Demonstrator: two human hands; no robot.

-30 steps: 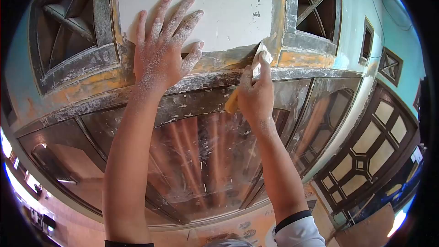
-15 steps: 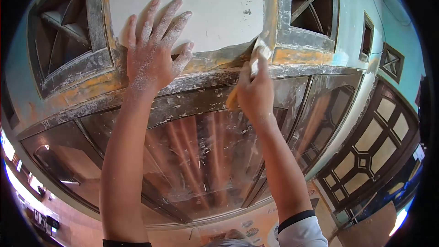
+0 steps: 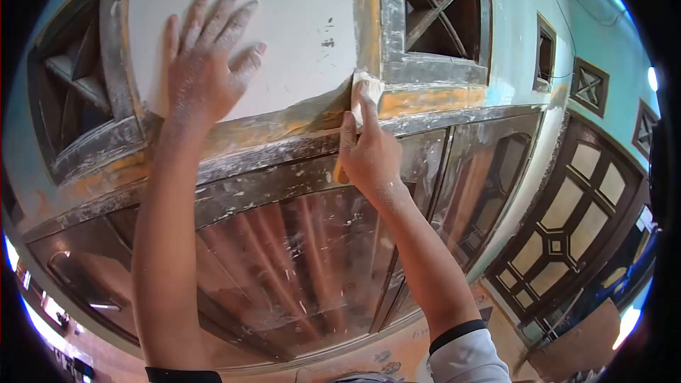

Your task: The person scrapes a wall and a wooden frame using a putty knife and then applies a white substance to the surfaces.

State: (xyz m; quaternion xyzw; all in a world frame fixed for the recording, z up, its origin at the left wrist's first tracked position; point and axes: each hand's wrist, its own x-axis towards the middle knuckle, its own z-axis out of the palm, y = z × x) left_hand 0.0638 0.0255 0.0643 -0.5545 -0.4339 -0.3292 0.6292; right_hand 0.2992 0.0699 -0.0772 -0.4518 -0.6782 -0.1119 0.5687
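My left hand (image 3: 202, 74), dusted with white powder, lies spread against the white wall panel (image 3: 291, 35), its fingers pointing up. My right hand (image 3: 370, 149) grips a scraper (image 3: 366, 92) with a pale, coated blade and a yellow-orange handle end showing below the palm. The blade touches the panel's lower right corner, where the grey and orange border (image 3: 365, 14) meets the ledge. My index finger lies along the blade. Most of the handle is hidden in my hand.
Recessed frames with crossed bars stand at the left (image 3: 78, 85) and right (image 3: 443, 10). Below the ledge runs a dark-framed, paint-spotted window (image 3: 298, 262). A brown panelled door (image 3: 567, 220) is at the right. A cable hangs on the turquoise wall at the upper right.
The view has shifted to the right, so the wall and both hands appear farther left. The blade now sits slightly lower at the corner, with the scraper more upright.
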